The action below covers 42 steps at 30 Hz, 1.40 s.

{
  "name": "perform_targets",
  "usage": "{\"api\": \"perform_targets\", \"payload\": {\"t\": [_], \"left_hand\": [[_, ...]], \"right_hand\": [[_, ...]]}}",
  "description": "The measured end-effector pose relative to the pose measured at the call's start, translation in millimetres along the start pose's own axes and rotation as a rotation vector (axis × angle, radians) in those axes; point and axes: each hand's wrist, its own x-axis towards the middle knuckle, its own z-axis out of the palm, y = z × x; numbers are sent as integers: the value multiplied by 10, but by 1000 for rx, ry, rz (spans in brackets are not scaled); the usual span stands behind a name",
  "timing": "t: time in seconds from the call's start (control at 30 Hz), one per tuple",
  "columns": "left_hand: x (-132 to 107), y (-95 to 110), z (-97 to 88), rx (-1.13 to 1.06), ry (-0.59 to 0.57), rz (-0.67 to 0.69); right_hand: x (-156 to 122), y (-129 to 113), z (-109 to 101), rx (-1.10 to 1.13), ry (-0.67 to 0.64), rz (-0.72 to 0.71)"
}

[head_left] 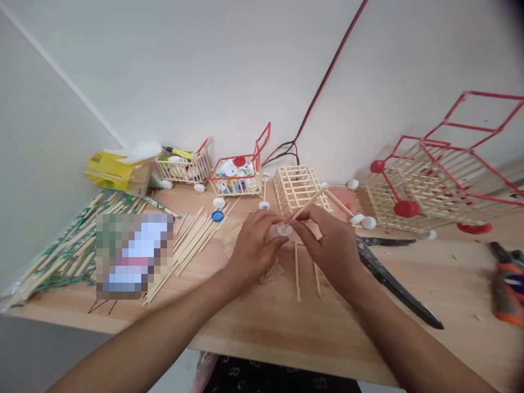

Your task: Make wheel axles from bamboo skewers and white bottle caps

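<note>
Between the fingertips of my left hand [254, 240] is a whitish plastic bottle cap [284, 229]. My right hand [331, 236] pinches a thin wooden stick [308, 201], whose near end meets the cap; whether it is inside the cap I cannot tell. The stick's far end points up and right, close to a white cap. Just beyond my hands is a small stick-built basket [298, 180]. Below my fingers lie two short sticks, one of them a near stick [297, 278], beside a dried glue patch [272, 272].
Loose sticks [198, 232], a blue cap [217, 216] and wrapped chopsticks [69, 245] lie left, around a blurred-out phone-like object [137, 256]. Small stick carts [235, 177] line the wall. Right are large black scissors [397, 284], bigger red-trimmed carts [442, 174] and an orange-handled tool [507, 292].
</note>
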Motion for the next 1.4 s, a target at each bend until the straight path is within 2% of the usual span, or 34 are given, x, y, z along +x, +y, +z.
{"api": "perform_targets", "payload": {"t": [0.8,1.4], "left_hand": [[-31,-29,8,21,1,6],[-19,-13,10,45,3,-13]], "right_hand": [[-9,-8,31,-28,20,-39],[10,23,26,-15,-42,-106]]}}
